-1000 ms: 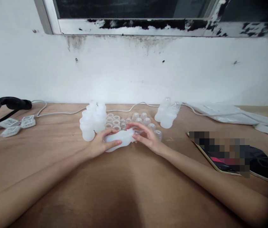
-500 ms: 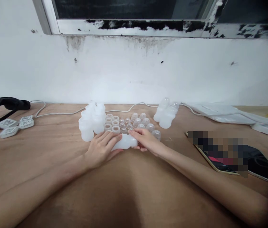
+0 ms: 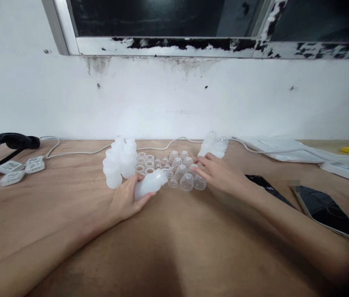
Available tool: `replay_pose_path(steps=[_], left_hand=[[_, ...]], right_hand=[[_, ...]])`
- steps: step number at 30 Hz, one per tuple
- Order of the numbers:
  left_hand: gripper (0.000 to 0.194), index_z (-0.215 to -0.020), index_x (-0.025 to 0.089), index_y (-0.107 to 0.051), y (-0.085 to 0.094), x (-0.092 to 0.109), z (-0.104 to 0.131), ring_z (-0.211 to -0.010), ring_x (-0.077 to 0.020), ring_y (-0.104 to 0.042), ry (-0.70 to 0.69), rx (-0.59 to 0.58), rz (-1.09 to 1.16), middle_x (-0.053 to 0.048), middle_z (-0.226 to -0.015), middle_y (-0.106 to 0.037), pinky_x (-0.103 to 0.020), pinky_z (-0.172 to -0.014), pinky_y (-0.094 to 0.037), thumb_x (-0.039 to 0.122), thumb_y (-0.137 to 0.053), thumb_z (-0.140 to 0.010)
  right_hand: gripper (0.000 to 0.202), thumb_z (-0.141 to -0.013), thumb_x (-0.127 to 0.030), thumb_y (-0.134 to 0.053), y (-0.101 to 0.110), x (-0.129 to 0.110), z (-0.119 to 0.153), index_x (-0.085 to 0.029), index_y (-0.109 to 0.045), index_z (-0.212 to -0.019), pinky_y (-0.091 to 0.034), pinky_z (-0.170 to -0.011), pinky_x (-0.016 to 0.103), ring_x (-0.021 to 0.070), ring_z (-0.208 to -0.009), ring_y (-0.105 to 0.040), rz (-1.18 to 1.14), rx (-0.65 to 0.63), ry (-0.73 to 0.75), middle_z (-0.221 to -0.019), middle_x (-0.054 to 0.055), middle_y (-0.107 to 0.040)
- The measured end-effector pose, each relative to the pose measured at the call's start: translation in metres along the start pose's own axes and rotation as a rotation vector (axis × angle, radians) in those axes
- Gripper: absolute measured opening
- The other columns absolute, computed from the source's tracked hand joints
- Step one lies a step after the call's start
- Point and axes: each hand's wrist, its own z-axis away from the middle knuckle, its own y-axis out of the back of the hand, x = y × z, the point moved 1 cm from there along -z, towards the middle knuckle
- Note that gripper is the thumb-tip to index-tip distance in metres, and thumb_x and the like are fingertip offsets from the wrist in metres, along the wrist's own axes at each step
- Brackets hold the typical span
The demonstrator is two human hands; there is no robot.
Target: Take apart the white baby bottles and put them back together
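The left hand (image 3: 126,200) has its thumb and fingers wrapped around a frosted white plastic bottle (image 3: 149,184), held tilted over the brown wooden table (image 3: 174,243), neck up and to the right, in front of small translucent white plastic rings (image 3: 140,161). The right hand (image 3: 222,173) reaches in beside the clear, dome-shaped plastic caps (image 3: 187,182), its fingers bent and slightly parted — whether they grip a cap, I cannot tell.

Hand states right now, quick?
Left hand: closed, holding a frosted white, rounded plastic bottle.
Right hand: at the clear, dome-shaped plastic caps; whether it grips one cannot be told.
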Motion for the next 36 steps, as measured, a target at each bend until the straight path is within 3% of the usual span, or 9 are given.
replay_pose_path(steps=[2,5,9,13,15,18,23,30,36], left_hand=[[0.036,-0.095,0.017,-0.039,0.0,-0.001,0.003,-0.084,-0.017,-0.053,0.078,-0.045,0.037,-0.004,-0.095,-0.054,-0.029,-0.07,-0.041,0.045,-0.048,-0.075],[0.037,-0.095,0.017,-0.039,-0.001,-0.001,0.005,-0.084,-0.0175,-0.052,0.143,-0.091,0.072,-0.004,-0.095,-0.054,-0.03,-0.069,-0.04,0.047,-0.048,-0.074],[0.038,-0.095,0.017,-0.041,-0.003,-0.002,0.003,-0.086,-0.0182,-0.051,0.185,-0.117,0.118,-0.004,-0.098,-0.053,-0.03,-0.071,-0.039,0.048,-0.048,-0.073],[0.037,-0.097,0.017,-0.042,-0.006,-0.006,0.0,-0.09,-0.018,-0.05,0.218,-0.099,0.198,-0.004,-0.098,-0.054,-0.03,-0.076,-0.038,0.046,-0.048,-0.075],[0.035,-0.099,0.017,-0.043,-0.006,-0.007,-0.001,-0.092,-0.0172,-0.05,0.235,-0.087,0.247,-0.004,-0.099,-0.054,-0.029,-0.077,-0.038,0.044,-0.046,-0.077],[0.033,-0.1,0.017,-0.044,-0.005,-0.007,-0.002,-0.092,-0.0166,-0.05,0.243,-0.071,0.289,-0.004,-0.099,-0.054,-0.029,-0.079,-0.038,0.042,-0.045,-0.078],[0.034,-0.1,0.017,-0.044,-0.004,-0.006,-0.002,-0.091,-0.017,-0.05,0.231,-0.089,0.287,-0.004,-0.099,-0.054,-0.029,-0.078,-0.038,0.043,-0.045,-0.078],[0.035,-0.099,0.016,-0.044,-0.005,-0.007,-0.002,-0.092,-0.0177,-0.049,0.225,-0.092,0.262,-0.005,-0.101,-0.054,-0.029,-0.078,-0.038,0.043,-0.046,-0.077],[0.035,-0.101,0.016,-0.046,-0.003,-0.008,0.0,-0.089,-0.0182,-0.05,0.193,-0.099,0.236,-0.005,-0.1,-0.054,-0.029,-0.076,-0.039,0.043,-0.045,-0.078]], right_hand=[[0.035,-0.081,-0.041,-0.034,-0.018,0.017,0.008,-0.022,-0.048,-0.107,-0.041,-0.059,0.032,0.0227,-0.077,-0.054,0.129,-0.095,0.026,-0.101,0.011,-0.049],[0.036,-0.08,-0.034,-0.035,-0.041,0.033,0.019,-0.018,-0.041,-0.112,-0.042,-0.062,0.034,0.0229,-0.079,-0.055,0.077,-0.13,0.048,-0.112,0.013,-0.044],[0.032,-0.079,-0.034,-0.039,-0.031,0.029,0.021,-0.017,-0.041,-0.106,-0.041,-0.067,0.037,0.0224,-0.076,-0.054,-0.088,-0.023,-0.003,-0.101,0.012,-0.05],[0.034,-0.075,-0.042,-0.047,-0.015,-0.005,0.01,-0.022,-0.033,-0.099,-0.042,-0.055,0.029,0.0143,-0.061,-0.052,-0.752,0.146,0.031,-0.088,0.006,-0.051],[0.034,-0.077,-0.043,-0.044,-0.026,-0.027,0.006,-0.023,-0.028,-0.099,-0.039,-0.046,0.025,0.0118,-0.052,-0.049,-1.11,0.156,0.067,-0.075,0.002,-0.05],[0.031,-0.08,-0.042,-0.042,-0.057,-0.05,0.005,-0.023,-0.028,-0.099,-0.036,-0.043,0.022,0.0105,-0.051,-0.046,-1.342,0.173,0.061,-0.066,-0.002,-0.045],[0.028,-0.08,-0.039,-0.043,-0.084,-0.055,0.006,-0.022,-0.029,-0.098,-0.034,-0.044,0.021,0.0078,-0.05,-0.043,-1.419,0.131,0.039,-0.066,-0.003,-0.045],[0.031,-0.079,-0.042,-0.044,-0.084,-0.051,0.001,-0.022,-0.029,-0.097,-0.036,-0.044,0.02,0.0086,-0.058,-0.048,-1.518,0.104,-0.021,-0.076,0.0,-0.046],[0.033,-0.078,-0.039,-0.045,-0.083,-0.053,0.003,-0.022,-0.029,-0.1,-0.04,-0.046,0.021,0.0086,-0.062,-0.049,-1.509,0.114,0.025,-0.084,0.001,-0.041]])
